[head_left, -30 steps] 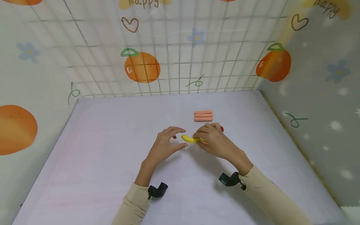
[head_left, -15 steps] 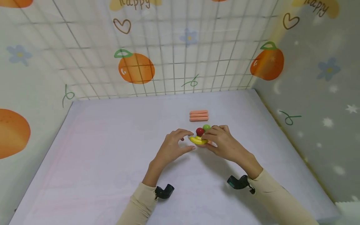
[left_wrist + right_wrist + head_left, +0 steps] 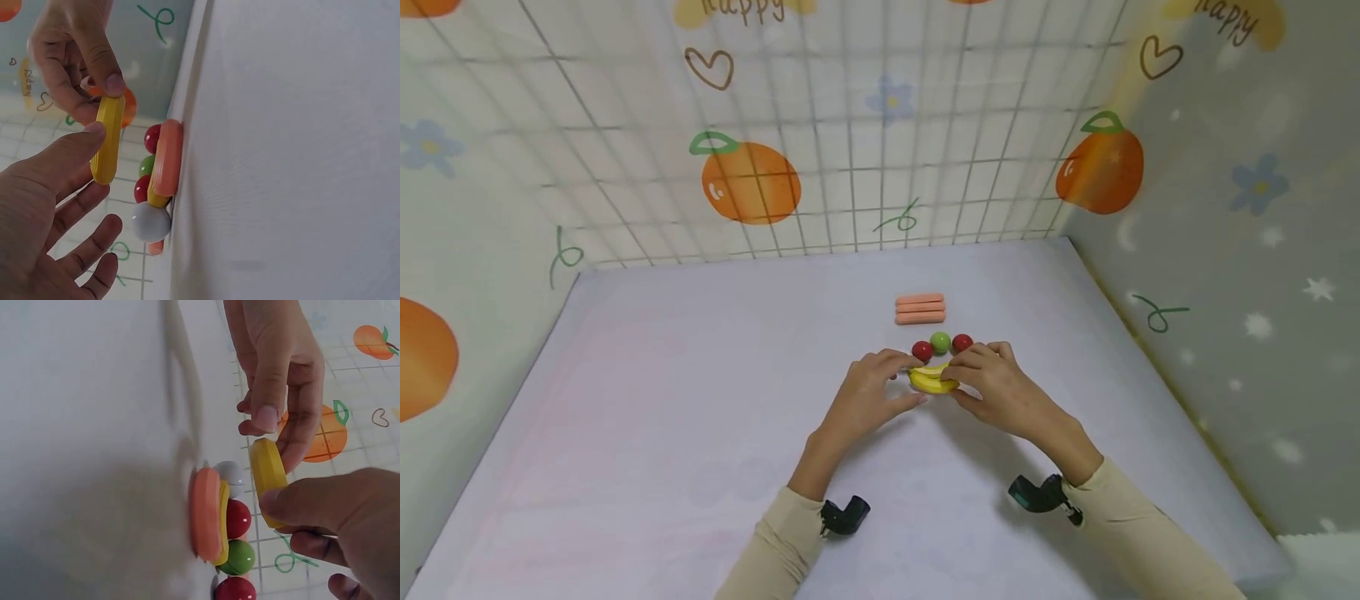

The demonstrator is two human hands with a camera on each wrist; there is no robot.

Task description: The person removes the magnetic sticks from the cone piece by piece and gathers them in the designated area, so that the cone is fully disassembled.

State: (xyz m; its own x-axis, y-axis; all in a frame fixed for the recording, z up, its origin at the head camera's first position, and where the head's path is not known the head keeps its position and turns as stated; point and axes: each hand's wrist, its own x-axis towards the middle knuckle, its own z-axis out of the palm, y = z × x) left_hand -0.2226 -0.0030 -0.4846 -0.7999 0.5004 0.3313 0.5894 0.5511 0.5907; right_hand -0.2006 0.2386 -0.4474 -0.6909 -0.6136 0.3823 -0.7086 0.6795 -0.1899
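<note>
A yellow curved, banana-like block (image 3: 933, 384) is in the air, pinched at its right end by my right hand (image 3: 1009, 390). My left hand (image 3: 863, 394) has its thumb and index finger spread around the block's other end, apart from each other. In the left wrist view the left thumb overlaps the yellow block (image 3: 109, 147); whether it touches is unclear. Below, on the table, a salmon-coloured ridged block (image 3: 206, 514) lies beside a second yellow block (image 3: 224, 531). A grey-white ball (image 3: 150, 222) sits by them, hidden in the head view.
Behind the hands, a red ball (image 3: 922, 351), a green ball (image 3: 940, 342) and another red ball (image 3: 962, 342) stand in a row. Farther back lie three salmon-coloured sticks (image 3: 920, 308) side by side on the white table (image 3: 647, 417). Printed curtains surround the table.
Both hands have moved rightward relative to the sticks, the right one carrying the yellow block. The left hand is nearer the block's end. The balls have come into view, and the head view has shifted.
</note>
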